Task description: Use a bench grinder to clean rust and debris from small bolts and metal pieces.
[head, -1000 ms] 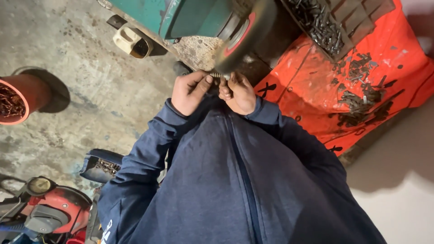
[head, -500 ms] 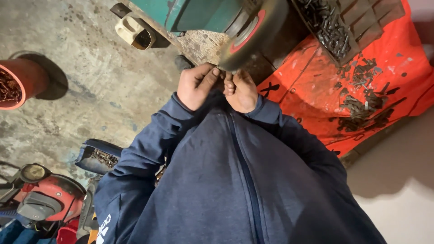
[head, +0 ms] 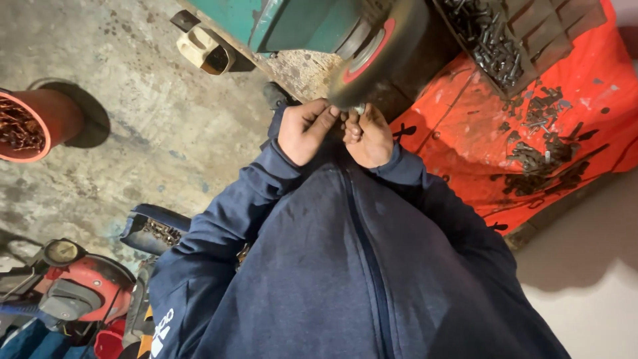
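My left hand [head: 304, 131] and my right hand [head: 367, 136] are pressed together just below a dark wire wheel [head: 377, 52] with a red hub on a green bench grinder [head: 302, 23]. Between the fingertips of both hands sits a small metal part [head: 357, 109], held up against the wheel's lower edge; most of it is hidden by my fingers. Both arms wear dark blue sleeves.
An orange sheet [head: 531, 133] strewn with small dark bolts lies at the right, beside a black crate [head: 512, 33] of bolts. A red bucket [head: 30, 123] of metal scraps stands at the left on concrete. A dark tub [head: 156, 229] and red machine [head: 80, 286] sit lower left.
The view has shifted slightly, so the grinder and my hands sit a little further right and higher. My hands stay together at the wheel with the small part.
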